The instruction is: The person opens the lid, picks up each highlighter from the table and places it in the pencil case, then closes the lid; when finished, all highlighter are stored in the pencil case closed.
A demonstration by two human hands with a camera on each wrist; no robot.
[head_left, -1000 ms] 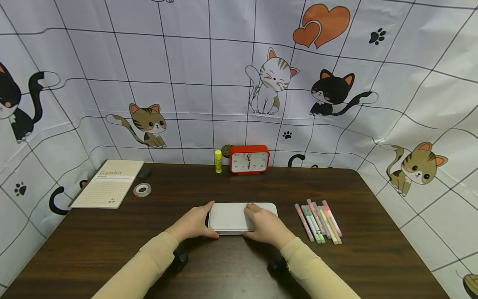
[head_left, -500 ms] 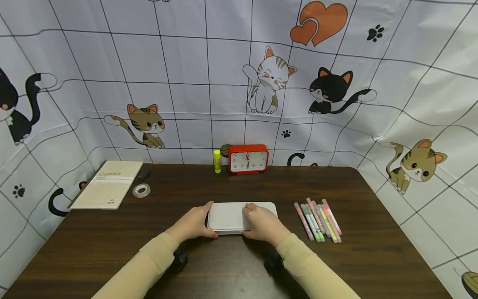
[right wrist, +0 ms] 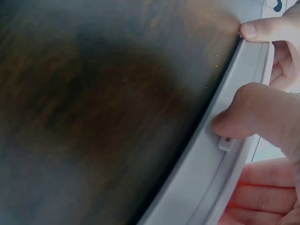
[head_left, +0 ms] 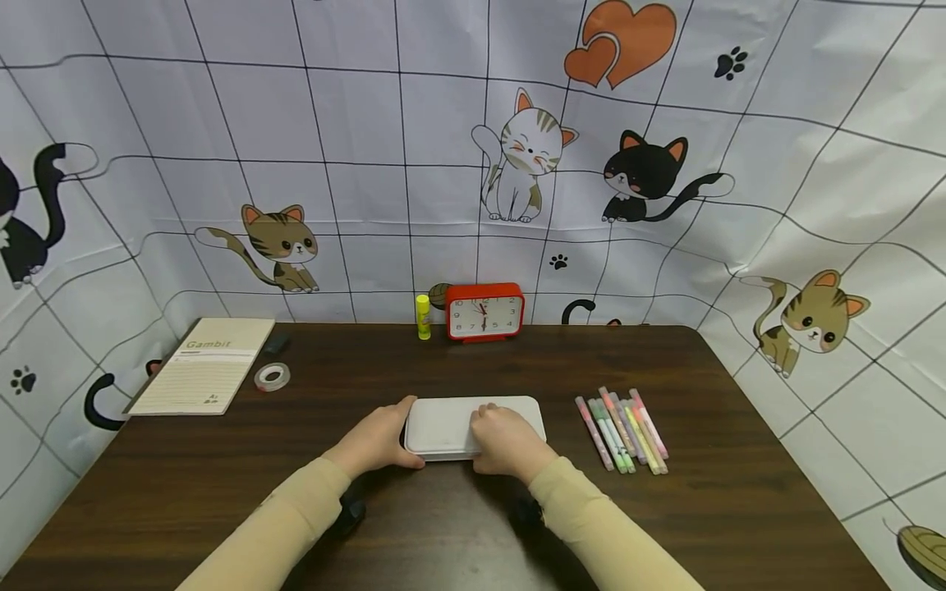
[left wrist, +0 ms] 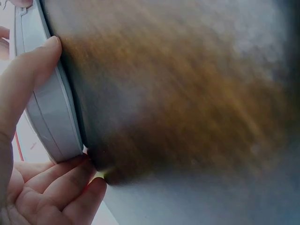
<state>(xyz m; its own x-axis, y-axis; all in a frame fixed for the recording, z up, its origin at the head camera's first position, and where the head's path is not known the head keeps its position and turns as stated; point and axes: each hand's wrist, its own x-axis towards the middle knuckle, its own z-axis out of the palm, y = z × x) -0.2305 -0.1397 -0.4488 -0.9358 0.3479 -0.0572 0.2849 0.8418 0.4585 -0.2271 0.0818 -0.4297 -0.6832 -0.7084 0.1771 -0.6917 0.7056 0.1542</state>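
A white zippered pencil case (head_left: 439, 423) lies flat on the brown table in the head view. My left hand (head_left: 373, 439) grips its left end, with the thumb on the near side wall and the fingers round the end, as the left wrist view of the case (left wrist: 49, 108) shows. At the near edge, right of the case's middle, my right hand (head_left: 510, 443) has its fingers curled. In the right wrist view its thumb (right wrist: 243, 112) covers part of a small zipper pull (right wrist: 226, 144). What the other fingers do behind it is partly hidden.
Several pastel markers (head_left: 622, 431) lie right of the case. A red clock (head_left: 485, 312) and a yellow glue stick (head_left: 423, 317) stand at the back. A notebook (head_left: 203, 365), a tape roll (head_left: 272, 377) and a small dark object (head_left: 277, 343) lie at left.
My right hand's fingers have curled in from a flatter pose on the lid, and the hand has shifted slightly left along the case. The left hand keeps its grip. The head view has drifted a little.
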